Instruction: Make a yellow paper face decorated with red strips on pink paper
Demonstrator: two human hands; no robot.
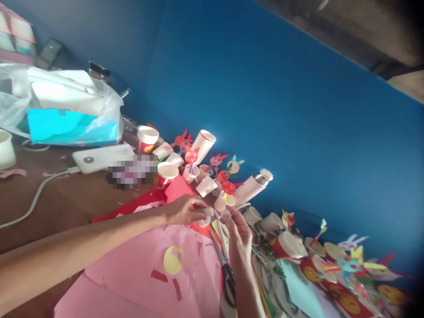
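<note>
Tape strip [217, 215]: lay stretched between both hands, above the pink paper [139, 274].
Left hand [185, 208]: fingers pinched together on the roll end.
Right hand [239, 234]: fingertips closed on the free end.
Handling: probably light, limp and sticky; best held by the ends.
Long axis: ran hand to hand, nearly level.
Scissors [223, 260]: lay just beside the right wrist.

Paper cups [185, 163] crowd beyond; pink paper [139, 274] lies open.

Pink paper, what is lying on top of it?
On the pink paper lie a yellow circle, red scraps and scissors. Both arms hide part of it, so anything beneath them cannot be seen.
</note>
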